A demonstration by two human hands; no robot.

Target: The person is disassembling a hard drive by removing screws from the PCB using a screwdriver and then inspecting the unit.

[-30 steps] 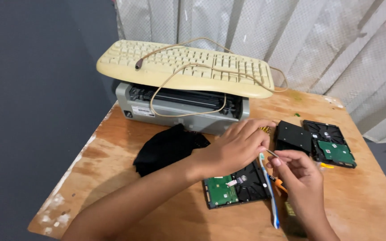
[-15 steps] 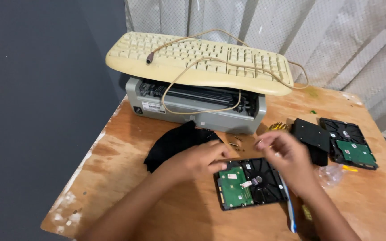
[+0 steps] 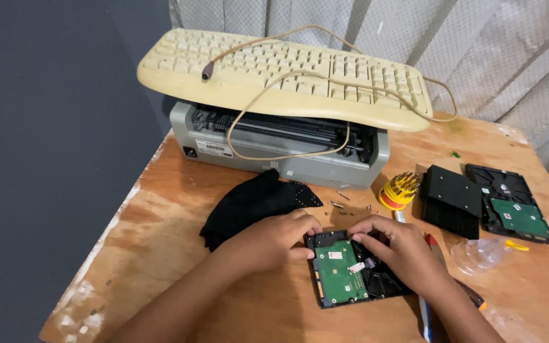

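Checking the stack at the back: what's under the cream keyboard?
The cream plastic keyboard rests on a grey printer, its beige cable looping down over the printer's front. The keyboard hides most of the printer's top.

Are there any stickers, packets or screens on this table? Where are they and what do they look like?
White sticker: a small rectangle with dark print, on the grey printer's front, left end.
White sticker: tiny rectangle on the green board of the hard drive between the left hand and right hand.
No packets or screens show.
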